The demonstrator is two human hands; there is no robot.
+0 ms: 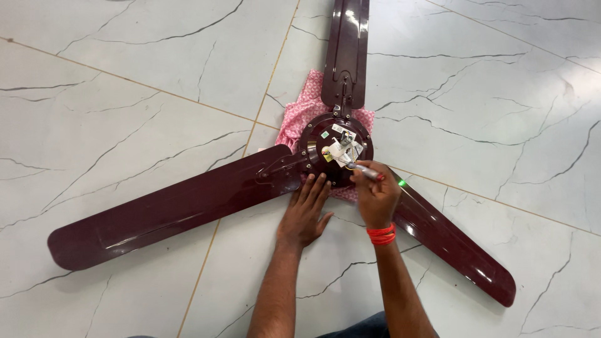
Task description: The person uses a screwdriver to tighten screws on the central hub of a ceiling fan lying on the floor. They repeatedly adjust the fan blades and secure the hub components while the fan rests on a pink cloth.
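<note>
Maroon three-blade ceiling fan (275,181) lies flat on a white marbled tile floor (125,94), filling the middle of the frame. Round motor hub (335,149) sits just above centre, with small white wires and tags bunched at its middle. One blade (346,50) runs straight up to the top edge, one blade (163,209) stretches to the lower left, one blade (457,247) goes to the lower right. Pink patterned cloth (300,109) is under the hub, showing mostly at its upper left.

Left hand (305,213) is open, palm down, fingers spread, flat on the floor with fingertips touching the lower edge of the hub where the lower-left blade joins. Right hand (375,199) is closed around a screwdriver (366,170), a thin tool with clear handle and red end; its tip points up-left into the wiring at the hub centre. A small green light glows just right of that hand. Red thread band (382,235) wraps the right wrist. Both forearms come in from the bottom edge, centre-right. A bit of dark clothing (360,328) shows at the bottom between the arms.
</note>
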